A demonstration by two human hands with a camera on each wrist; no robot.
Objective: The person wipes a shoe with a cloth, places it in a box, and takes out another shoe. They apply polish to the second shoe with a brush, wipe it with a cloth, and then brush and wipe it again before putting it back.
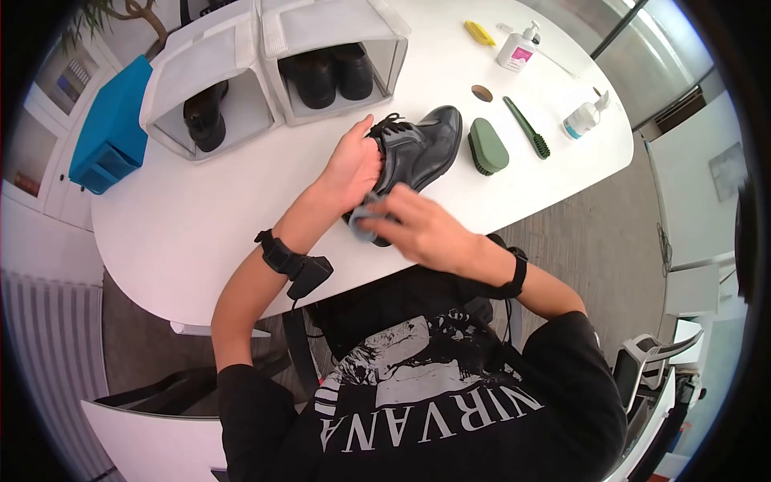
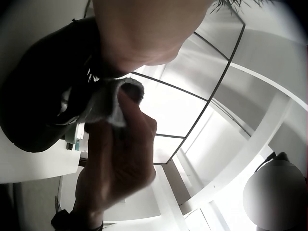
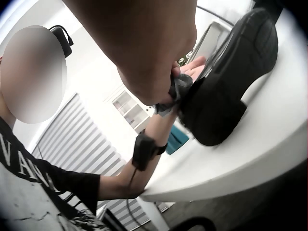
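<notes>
A black lace-up shoe (image 1: 422, 149) lies tilted over the white table (image 1: 201, 233), its toe toward the upper right; its dark sole (image 3: 231, 77) faces the right wrist camera. My left hand (image 1: 353, 165) is at the shoe's opening, the fingers partly inside it and hidden, the thumb up beside the laces. My right hand (image 1: 422, 229) pinches a grey cloth (image 1: 365, 225) against the heel end, a little blurred in the head view. The left wrist view shows the cloth (image 2: 113, 98) bunched between thumb and fingers of the right hand (image 2: 120, 159).
Two white boxes (image 1: 273, 112) with black shoes (image 1: 321, 76) inside stand at the back left, beside a blue holder (image 1: 112, 128). Right of the shoe lie a green block brush (image 1: 488, 146), a thin green brush (image 1: 526, 127), two pump bottles (image 1: 516, 50) and a yellow item (image 1: 479, 33).
</notes>
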